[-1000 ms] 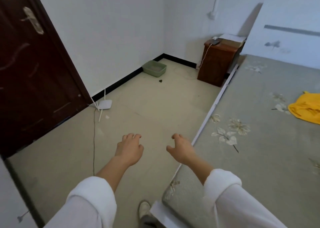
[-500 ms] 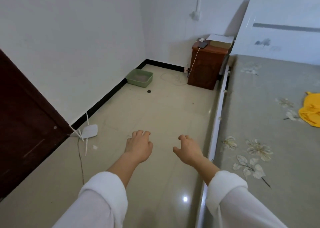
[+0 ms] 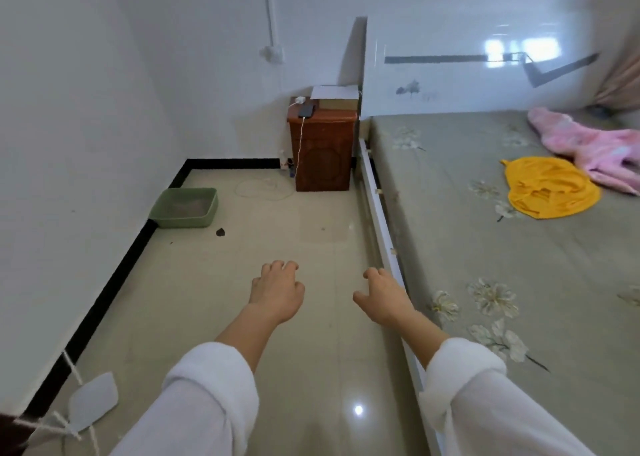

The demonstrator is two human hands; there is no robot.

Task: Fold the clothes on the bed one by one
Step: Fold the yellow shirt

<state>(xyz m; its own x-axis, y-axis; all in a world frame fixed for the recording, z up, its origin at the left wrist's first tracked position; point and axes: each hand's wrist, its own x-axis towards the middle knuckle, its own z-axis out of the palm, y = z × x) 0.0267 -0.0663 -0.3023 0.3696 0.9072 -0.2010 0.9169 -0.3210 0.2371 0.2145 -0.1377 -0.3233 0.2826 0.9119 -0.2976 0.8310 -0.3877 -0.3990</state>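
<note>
Left hand: the left hand hangs over the glossy beige tiled floor, fingers curled loosely, palm down, holding nothing.
Right hand: the right hand is half-open and empty, at the white bed-frame rail.
Clothes: a crumpled yellow garment and a fluffy pink garment (touching, possibly overlapping) lie unfolded far across the grey-green floral bedsheet.
Writing: none readable.
Bedside: a reddish-brown wooden cabinet carries a dark phone on a white cable.
</note>
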